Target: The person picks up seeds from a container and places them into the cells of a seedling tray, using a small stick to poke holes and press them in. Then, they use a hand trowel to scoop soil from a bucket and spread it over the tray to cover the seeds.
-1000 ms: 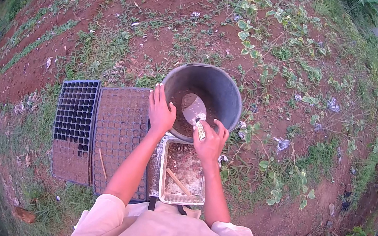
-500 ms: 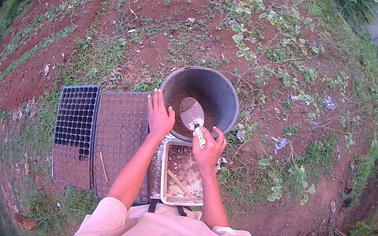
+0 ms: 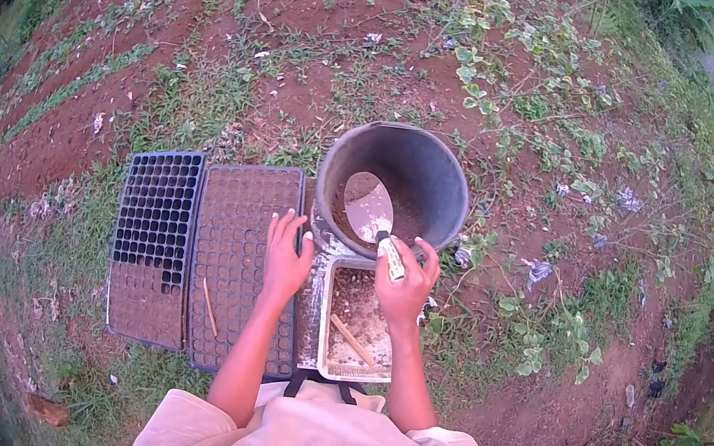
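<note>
Trowel sits mid-frame, blade inside the bucket. The right hand has fingers clamped on its handle. The left hand is empty, thumb apart, over the tray. Best hold the blade flat, so dirt won't spill.

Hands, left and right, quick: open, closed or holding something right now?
Left hand: open, nothing visible in it.
Right hand: closed, holding the hand trowel by its handle.

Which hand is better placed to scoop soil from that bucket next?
Probably the right hand: it holds the trowel, its blade inside the bucket. The left hand appears empty, by the soil-filled seedling tray.
</note>
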`<action>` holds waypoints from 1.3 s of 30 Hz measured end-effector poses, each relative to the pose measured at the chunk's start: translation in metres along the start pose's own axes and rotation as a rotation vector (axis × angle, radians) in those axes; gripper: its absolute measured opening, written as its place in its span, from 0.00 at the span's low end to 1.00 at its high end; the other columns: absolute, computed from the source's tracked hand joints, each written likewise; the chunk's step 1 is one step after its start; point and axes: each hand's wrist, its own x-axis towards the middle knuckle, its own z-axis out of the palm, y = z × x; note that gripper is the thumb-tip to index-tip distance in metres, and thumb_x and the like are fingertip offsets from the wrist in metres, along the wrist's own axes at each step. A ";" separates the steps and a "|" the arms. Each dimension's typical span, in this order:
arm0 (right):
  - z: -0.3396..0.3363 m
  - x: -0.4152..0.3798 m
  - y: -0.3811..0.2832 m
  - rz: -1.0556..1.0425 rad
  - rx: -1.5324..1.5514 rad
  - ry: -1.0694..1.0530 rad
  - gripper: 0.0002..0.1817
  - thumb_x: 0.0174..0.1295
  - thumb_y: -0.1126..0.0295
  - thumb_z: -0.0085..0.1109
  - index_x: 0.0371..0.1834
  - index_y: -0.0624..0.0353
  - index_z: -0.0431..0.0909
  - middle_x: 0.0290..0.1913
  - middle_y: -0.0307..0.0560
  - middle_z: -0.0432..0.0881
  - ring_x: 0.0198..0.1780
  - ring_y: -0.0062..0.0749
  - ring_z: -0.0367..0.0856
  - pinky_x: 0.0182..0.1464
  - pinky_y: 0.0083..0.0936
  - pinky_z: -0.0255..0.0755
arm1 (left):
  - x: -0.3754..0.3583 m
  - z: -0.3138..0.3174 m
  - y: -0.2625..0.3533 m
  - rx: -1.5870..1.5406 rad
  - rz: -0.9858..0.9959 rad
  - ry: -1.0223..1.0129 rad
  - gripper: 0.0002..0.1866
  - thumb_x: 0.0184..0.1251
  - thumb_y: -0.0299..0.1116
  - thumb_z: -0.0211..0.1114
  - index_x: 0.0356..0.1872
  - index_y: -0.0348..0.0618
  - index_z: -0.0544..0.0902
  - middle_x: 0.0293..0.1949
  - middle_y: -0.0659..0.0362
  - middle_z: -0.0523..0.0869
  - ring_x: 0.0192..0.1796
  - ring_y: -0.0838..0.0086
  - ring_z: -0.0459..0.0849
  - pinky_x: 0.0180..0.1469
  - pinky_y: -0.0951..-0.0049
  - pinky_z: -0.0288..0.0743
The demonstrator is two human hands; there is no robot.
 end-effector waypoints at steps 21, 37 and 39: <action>0.101 -0.136 -0.145 -0.106 0.314 -0.311 0.15 0.49 0.69 0.70 0.42 0.56 0.86 0.41 0.46 0.85 0.57 0.44 0.74 0.58 0.38 0.66 | -0.125 -0.168 -0.190 0.022 -0.225 0.112 0.11 0.64 0.28 0.59 0.47 0.41 0.82 0.58 0.47 0.79 0.67 0.46 0.68 0.70 0.54 0.61; 0.153 -0.240 -0.249 -0.316 0.057 -0.442 0.15 0.52 0.64 0.66 0.43 0.55 0.85 0.33 0.49 0.88 0.60 0.45 0.73 0.61 0.39 0.63 | -0.164 -0.242 -0.299 0.363 -0.213 -0.308 0.31 0.68 0.37 0.53 0.71 0.41 0.62 0.75 0.51 0.58 0.78 0.50 0.48 0.75 0.49 0.50; 0.154 -0.244 -0.258 -0.350 0.011 -0.458 0.15 0.53 0.64 0.66 0.43 0.55 0.86 0.35 0.49 0.88 0.60 0.44 0.73 0.60 0.39 0.63 | -0.162 -0.243 -0.302 0.378 -0.214 -0.358 0.32 0.68 0.37 0.53 0.72 0.41 0.60 0.75 0.52 0.56 0.78 0.50 0.46 0.75 0.49 0.49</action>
